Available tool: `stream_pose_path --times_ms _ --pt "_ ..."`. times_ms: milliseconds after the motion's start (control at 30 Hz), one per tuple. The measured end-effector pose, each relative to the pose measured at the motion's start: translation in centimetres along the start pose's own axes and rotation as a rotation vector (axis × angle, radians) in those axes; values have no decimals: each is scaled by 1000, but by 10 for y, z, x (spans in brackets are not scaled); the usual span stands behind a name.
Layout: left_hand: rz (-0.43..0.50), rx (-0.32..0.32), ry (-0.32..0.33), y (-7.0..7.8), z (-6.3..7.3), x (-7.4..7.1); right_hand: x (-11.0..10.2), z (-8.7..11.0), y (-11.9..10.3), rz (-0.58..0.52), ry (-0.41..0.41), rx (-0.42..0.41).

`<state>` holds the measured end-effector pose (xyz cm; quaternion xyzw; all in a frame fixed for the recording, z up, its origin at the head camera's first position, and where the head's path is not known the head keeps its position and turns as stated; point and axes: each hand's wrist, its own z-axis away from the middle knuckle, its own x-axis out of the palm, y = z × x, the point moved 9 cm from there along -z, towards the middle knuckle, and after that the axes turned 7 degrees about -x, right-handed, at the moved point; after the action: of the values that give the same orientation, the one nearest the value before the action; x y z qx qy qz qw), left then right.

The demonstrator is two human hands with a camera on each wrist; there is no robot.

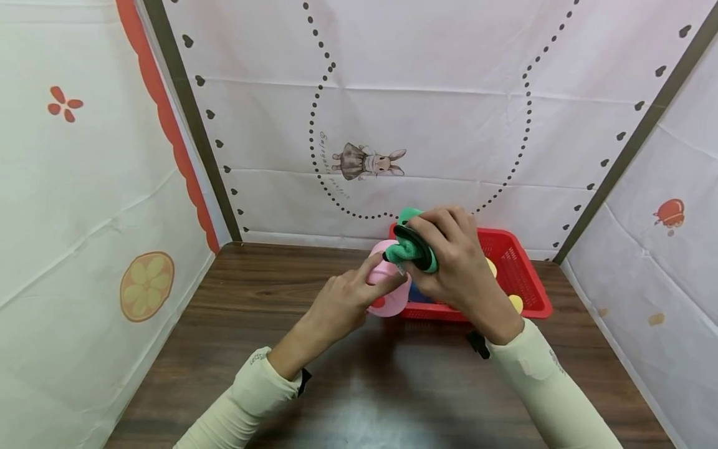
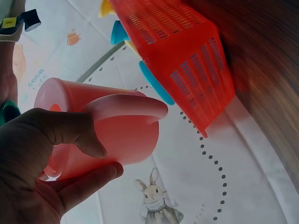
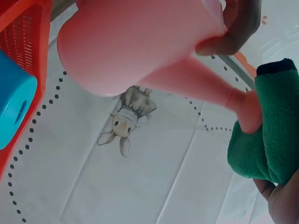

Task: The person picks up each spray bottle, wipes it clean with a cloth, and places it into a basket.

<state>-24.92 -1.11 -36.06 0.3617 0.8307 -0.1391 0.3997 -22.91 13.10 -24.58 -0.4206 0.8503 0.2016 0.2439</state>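
Note:
A pink toy watering can (image 3: 140, 46) is tilted in the air above the table. My left hand (image 1: 342, 302) grips it; in the left wrist view, thumb and fingers close around the side by its handle (image 2: 126, 106). My right hand (image 1: 457, 259) holds a fluffy green cloth (image 3: 280, 126) with dark edging. In the right wrist view this cloth is folded around the tip of the can's spout (image 3: 196, 84). From the head camera, the cloth and right hand overlap the top of the can.
Right behind the hands stands a red plastic basket (image 1: 530, 274) with slotted sides. It contains a blue piece (image 3: 14, 102) and yellow pieces (image 1: 516, 304), among others. Printed white sheets (image 1: 449, 125) enclose the dark wooden table (image 1: 269, 287) at the back and sides.

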Motion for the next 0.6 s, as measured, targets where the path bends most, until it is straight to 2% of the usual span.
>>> stream_pose_path --times_ms 167,300,600 --pt "5 -9 1 -3 4 -4 0 2 13 -29 34 32" --pt "15 -44 -16 -7 6 -5 0 9 19 -26 44 50" --pt "34 -51 -42 -7 -1 -1 5 16 7 25 21 1"
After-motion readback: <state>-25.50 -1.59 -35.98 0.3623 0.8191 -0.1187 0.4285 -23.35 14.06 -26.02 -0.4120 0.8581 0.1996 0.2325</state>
